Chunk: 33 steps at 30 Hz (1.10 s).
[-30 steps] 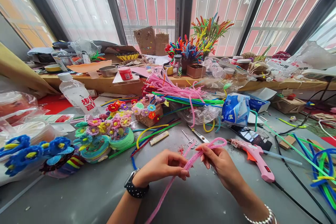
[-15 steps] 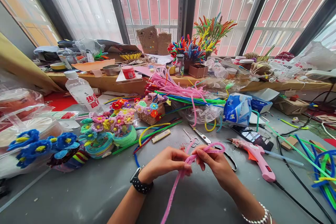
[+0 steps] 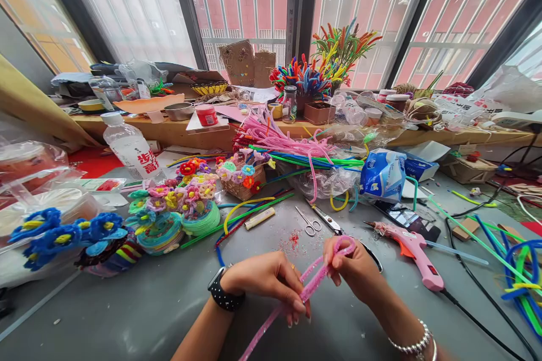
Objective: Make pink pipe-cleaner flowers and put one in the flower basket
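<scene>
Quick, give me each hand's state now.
Left hand: fingers closed on the pink pipe cleaner.
Right hand: fingers closed on the same pipe cleaner's looped upper end.

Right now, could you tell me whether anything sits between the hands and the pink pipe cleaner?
Nothing visible does. Both hands already pinch the pink pipe cleaner: the left hand lower down, the right hand at its looped upper end. The scissors and the glue gun lie on the table beyond them, apart.
</scene>
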Motion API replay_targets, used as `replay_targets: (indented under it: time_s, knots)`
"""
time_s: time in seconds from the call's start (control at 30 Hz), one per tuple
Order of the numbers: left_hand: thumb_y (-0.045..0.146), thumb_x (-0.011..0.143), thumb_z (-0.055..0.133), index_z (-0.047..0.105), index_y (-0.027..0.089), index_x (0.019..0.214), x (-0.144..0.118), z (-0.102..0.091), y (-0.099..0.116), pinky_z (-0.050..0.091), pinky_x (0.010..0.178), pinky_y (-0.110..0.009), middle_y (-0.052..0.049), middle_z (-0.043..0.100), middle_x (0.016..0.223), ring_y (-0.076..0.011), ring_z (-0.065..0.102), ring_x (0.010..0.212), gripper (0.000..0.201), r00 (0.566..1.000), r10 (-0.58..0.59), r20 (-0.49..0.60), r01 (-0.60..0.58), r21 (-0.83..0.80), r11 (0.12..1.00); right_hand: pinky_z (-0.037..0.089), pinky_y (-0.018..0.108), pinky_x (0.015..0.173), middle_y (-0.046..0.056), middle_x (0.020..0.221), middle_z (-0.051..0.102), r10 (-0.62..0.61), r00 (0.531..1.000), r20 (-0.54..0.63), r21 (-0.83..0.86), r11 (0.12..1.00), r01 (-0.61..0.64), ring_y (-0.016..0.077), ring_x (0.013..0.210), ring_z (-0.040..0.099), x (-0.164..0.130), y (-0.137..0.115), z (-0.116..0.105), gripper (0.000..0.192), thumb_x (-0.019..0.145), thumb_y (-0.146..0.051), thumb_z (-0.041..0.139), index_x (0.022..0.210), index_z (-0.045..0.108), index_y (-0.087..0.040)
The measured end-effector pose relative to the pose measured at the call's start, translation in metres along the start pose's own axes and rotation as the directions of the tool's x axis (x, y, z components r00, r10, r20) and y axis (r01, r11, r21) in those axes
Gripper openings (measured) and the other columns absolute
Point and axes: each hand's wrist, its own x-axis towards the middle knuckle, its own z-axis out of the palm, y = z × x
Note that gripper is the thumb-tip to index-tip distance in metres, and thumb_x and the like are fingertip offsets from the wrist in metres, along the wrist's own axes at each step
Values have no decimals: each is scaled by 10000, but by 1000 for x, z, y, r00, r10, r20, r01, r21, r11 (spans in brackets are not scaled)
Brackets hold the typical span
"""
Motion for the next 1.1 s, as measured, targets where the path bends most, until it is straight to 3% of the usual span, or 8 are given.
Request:
replay_targets:
  time_s: [0.17,0.3,0.4,0.47,0.57,0.63,0.8,1.1]
  knots:
    - [371,627,648,689,107,824,-2,-3,-1,476,571,-214,-27,602,667,-106,559,528,332,1000,-28,6,28,1,1000,342,201,439,-28,541,508,-54,999,-1,-36,998,54,67,436,437,-2,-11,-11,248,610,-393,679,641,580,-168]
    - [374,640,639,684,110,801,-2,-6,-1,466,545,-202,-20,605,615,-106,567,519,313,994,29,-106,-27,21,999,361,200,449,-13,612,516,-63,997,43,-172,983,69,87,513,450,-4,-16,-11,398,558,-405,715,863,597,-178]
    - [372,657,626,682,116,778,-3,-8,0,452,533,-194,-20,615,602,-100,562,506,289,980,70,-184,-63,39,997,350,193,418,-36,575,471,-92,992,83,-186,977,107,65,445,418,-8,-18,-10,378,660,-414,640,955,575,-186]
    - [374,663,618,681,116,770,-4,-7,2,447,533,-196,-23,620,607,-99,559,498,286,976,75,-207,-67,45,997,370,200,433,-26,615,490,-110,991,76,-186,975,123,66,450,443,-10,-19,-12,329,732,-374,581,1011,551,-203]
    - [375,666,615,680,116,764,-3,-6,2,445,536,-199,-23,622,605,-100,557,496,284,974,67,-218,-60,41,997,403,211,465,-10,693,521,-110,988,104,-181,975,128,82,506,485,-11,-20,-17,449,680,-337,644,1093,507,-226]
    - [375,668,612,680,116,763,-2,-5,2,447,540,-200,-25,623,608,-100,559,496,284,974,62,-219,-55,36,998,406,210,461,-14,659,520,-113,986,121,-192,972,135,84,501,480,-11,-20,-18,461,635,-355,678,1051,542,-208]
    - [374,658,622,683,127,795,0,-6,-1,464,555,-208,-24,632,612,-111,575,507,289,984,42,-173,-37,35,999,397,201,446,-16,582,538,-104,994,16,-244,964,105,70,455,473,-9,-21,-15,189,739,-326,582,848,614,-175]
    - [356,664,623,691,134,804,-2,-5,0,468,567,-206,-34,647,653,-108,572,523,271,995,38,-97,-34,39,999,404,208,448,-2,564,552,-74,991,-113,-155,986,55,87,476,500,-5,-13,-6,210,769,-349,539,786,615,-154]
